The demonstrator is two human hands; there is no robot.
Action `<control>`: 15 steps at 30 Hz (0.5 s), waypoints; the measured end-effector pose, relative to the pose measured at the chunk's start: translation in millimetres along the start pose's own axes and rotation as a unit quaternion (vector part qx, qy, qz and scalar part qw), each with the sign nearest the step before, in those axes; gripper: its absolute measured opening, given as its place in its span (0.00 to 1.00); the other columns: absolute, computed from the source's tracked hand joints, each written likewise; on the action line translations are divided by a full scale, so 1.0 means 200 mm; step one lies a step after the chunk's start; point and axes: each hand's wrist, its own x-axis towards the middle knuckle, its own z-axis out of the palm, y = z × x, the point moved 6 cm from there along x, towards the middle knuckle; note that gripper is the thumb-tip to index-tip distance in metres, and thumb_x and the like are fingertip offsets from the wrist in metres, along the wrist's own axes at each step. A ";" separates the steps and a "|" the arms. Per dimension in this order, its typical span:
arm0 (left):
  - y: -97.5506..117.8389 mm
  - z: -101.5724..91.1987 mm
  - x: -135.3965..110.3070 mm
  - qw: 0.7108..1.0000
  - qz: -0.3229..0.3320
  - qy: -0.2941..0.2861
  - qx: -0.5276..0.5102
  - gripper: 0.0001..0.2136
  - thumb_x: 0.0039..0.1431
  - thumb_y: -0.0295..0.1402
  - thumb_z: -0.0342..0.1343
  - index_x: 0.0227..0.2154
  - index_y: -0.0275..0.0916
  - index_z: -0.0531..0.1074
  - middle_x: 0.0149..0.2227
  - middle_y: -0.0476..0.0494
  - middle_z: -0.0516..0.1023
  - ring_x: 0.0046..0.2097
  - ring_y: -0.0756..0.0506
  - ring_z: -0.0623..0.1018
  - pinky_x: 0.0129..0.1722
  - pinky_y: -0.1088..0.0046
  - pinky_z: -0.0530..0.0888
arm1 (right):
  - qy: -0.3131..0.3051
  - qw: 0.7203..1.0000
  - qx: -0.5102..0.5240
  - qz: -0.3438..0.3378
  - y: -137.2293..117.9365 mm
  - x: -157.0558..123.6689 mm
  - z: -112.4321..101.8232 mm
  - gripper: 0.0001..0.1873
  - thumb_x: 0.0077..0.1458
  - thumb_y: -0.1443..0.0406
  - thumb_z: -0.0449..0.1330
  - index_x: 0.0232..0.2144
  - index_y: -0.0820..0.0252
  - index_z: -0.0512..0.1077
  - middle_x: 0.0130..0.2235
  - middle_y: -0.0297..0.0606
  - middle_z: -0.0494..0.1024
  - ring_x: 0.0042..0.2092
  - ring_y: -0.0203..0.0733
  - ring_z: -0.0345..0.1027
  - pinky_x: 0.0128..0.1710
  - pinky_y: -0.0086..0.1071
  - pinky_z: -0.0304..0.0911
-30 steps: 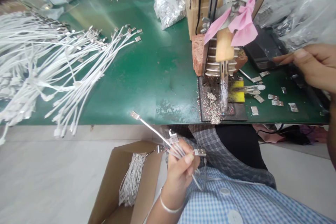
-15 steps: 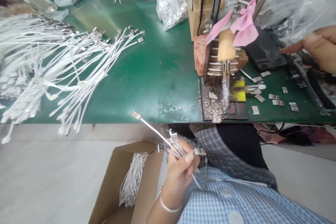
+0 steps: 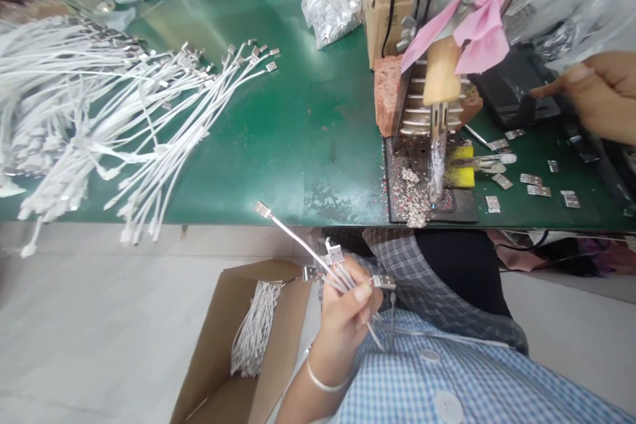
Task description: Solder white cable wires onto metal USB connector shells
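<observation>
My left hand (image 3: 350, 305) is closed around a small bunch of white USB cables (image 3: 303, 245). Their metal plugs fan out, one reaching up-left toward the bench edge and others around my fingers. At the upper right, my right hand (image 3: 599, 96) points with its index finger stretched over a black phone-like device (image 3: 517, 89) lying on the bench. The fingertip appears to touch its dark surface. My other right fingers are partly hidden at the frame edge, and nothing is visible in that hand.
A wooden-handled soldering iron (image 3: 440, 99) with pink cloth leans tip-down in a coil stand, beside a yellow sponge (image 3: 462, 169). Loose USB plugs (image 3: 539, 191) lie to the right. Piled white cables (image 3: 99, 119) cover the left bench. Below stands a cardboard box (image 3: 209, 344) holding cables.
My right index finger has moved left, from the device's right edge to over its surface. The view has shifted slightly. My left hand keeps its hold on the cables.
</observation>
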 end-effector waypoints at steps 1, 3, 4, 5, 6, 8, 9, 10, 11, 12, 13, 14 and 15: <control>0.00 0.00 0.00 1.000 0.001 -0.002 -0.002 0.05 0.59 0.33 0.60 0.30 0.41 0.72 0.14 0.59 0.54 0.16 0.56 0.50 0.18 0.81 0.52 | 0.004 1.000 -0.004 0.003 -0.01 0.00 0.00 0.38 0.59 0.34 0.38 0.41 0.48 0.76 0.24 0.33 0.67 0.30 0.37 0.65 0.27 0.34 0.49; 0.00 0.00 0.00 1.000 0.004 -0.007 -0.006 0.04 0.60 0.32 0.60 0.30 0.41 0.73 0.14 0.59 0.54 0.16 0.56 0.50 0.18 0.80 0.52 | 0.006 1.000 -0.012 0.002 -0.01 0.00 0.00 0.38 0.58 0.34 0.38 0.40 0.49 0.76 0.23 0.32 0.65 0.28 0.35 0.63 0.27 0.34 0.48; 0.00 0.00 0.00 1.000 0.005 -0.009 -0.008 0.04 0.60 0.32 0.60 0.30 0.41 0.73 0.14 0.59 0.54 0.16 0.56 0.50 0.18 0.80 0.52 | 0.007 1.000 -0.013 -0.001 0.00 0.00 0.00 0.38 0.59 0.34 0.38 0.40 0.50 0.77 0.24 0.32 0.65 0.28 0.34 0.61 0.27 0.34 0.48; 0.00 0.00 0.00 1.000 0.005 -0.009 -0.008 0.03 0.60 0.32 0.60 0.31 0.41 0.73 0.14 0.59 0.54 0.16 0.56 0.49 0.18 0.80 0.52 | 0.011 1.000 -0.011 -0.005 0.00 0.01 0.00 0.38 0.59 0.35 0.38 0.40 0.50 0.77 0.24 0.33 0.66 0.28 0.33 0.60 0.27 0.34 0.49; 0.00 0.00 0.00 1.000 0.005 -0.007 -0.008 0.03 0.60 0.32 0.60 0.31 0.41 0.73 0.14 0.59 0.54 0.16 0.56 0.49 0.18 0.80 0.52 | 0.015 1.000 -0.007 -0.011 0.00 0.01 0.00 0.38 0.60 0.35 0.37 0.41 0.51 0.77 0.25 0.33 0.66 0.28 0.33 0.60 0.28 0.35 0.49; 0.01 0.00 0.00 1.000 0.003 -0.003 -0.007 0.04 0.60 0.32 0.60 0.30 0.40 0.72 0.14 0.59 0.54 0.16 0.56 0.49 0.18 0.81 0.52 | 0.018 1.000 0.009 -0.019 -0.01 0.02 0.00 0.40 0.60 0.36 0.36 0.42 0.53 0.77 0.27 0.34 0.68 0.29 0.34 0.60 0.29 0.35 0.51; 0.00 0.00 0.00 1.000 0.001 -0.002 -0.006 0.05 0.59 0.32 0.60 0.30 0.40 0.72 0.14 0.59 0.54 0.16 0.56 0.49 0.18 0.81 0.52 | 0.014 1.000 0.018 -0.018 -0.03 0.03 0.00 0.41 0.60 0.36 0.36 0.43 0.54 0.77 0.28 0.35 0.68 0.30 0.35 0.61 0.30 0.36 0.52; 0.00 0.00 0.00 1.000 -0.001 -0.002 -0.005 0.05 0.59 0.33 0.61 0.29 0.40 0.71 0.14 0.59 0.54 0.16 0.56 0.49 0.18 0.81 0.52 | 0.005 1.000 0.023 -0.013 -0.06 0.03 0.00 0.41 0.60 0.36 0.37 0.44 0.55 0.77 0.29 0.36 0.69 0.31 0.36 0.61 0.31 0.36 0.53; 0.00 0.00 0.00 1.000 -0.004 -0.001 -0.004 0.06 0.59 0.33 0.61 0.29 0.40 0.70 0.14 0.60 0.54 0.16 0.57 0.49 0.18 0.81 0.52 | -0.006 1.000 0.025 -0.004 -0.08 0.03 0.00 0.41 0.59 0.36 0.37 0.44 0.56 0.77 0.29 0.37 0.69 0.32 0.37 0.62 0.32 0.37 0.55; 0.00 0.00 0.00 1.000 -0.007 0.001 -0.002 0.07 0.58 0.34 0.61 0.29 0.40 0.70 0.14 0.60 0.54 0.16 0.57 0.49 0.18 0.81 0.52 | -0.020 1.000 0.023 0.005 -0.11 0.03 0.00 0.41 0.59 0.36 0.37 0.44 0.56 0.77 0.30 0.37 0.69 0.33 0.39 0.63 0.34 0.38 0.57; 0.00 0.00 0.00 1.000 -0.010 0.003 0.000 0.07 0.58 0.34 0.62 0.28 0.40 0.69 0.14 0.60 0.55 0.16 0.57 0.49 0.18 0.81 0.52 | -0.035 0.999 0.017 0.013 -0.14 0.03 0.00 0.41 0.58 0.36 0.38 0.45 0.56 0.77 0.31 0.38 0.70 0.34 0.40 0.65 0.36 0.40 0.59; -0.01 0.00 0.00 1.000 -0.011 0.006 0.002 0.08 0.58 0.34 0.62 0.28 0.40 0.69 0.14 0.60 0.55 0.16 0.57 0.49 0.18 0.81 0.52 | -0.050 0.999 0.009 0.017 -0.16 0.03 0.01 0.41 0.58 0.37 0.38 0.45 0.56 0.77 0.31 0.39 0.70 0.36 0.42 0.66 0.38 0.42 0.61; -0.01 -0.01 0.00 1.000 -0.011 0.009 0.003 0.08 0.58 0.34 0.62 0.28 0.40 0.69 0.14 0.59 0.55 0.16 0.56 0.49 0.18 0.81 0.52 | -0.063 0.998 0.002 0.018 -0.18 0.04 0.01 0.40 0.58 0.37 0.38 0.46 0.56 0.76 0.31 0.40 0.71 0.37 0.45 0.68 0.40 0.45 0.63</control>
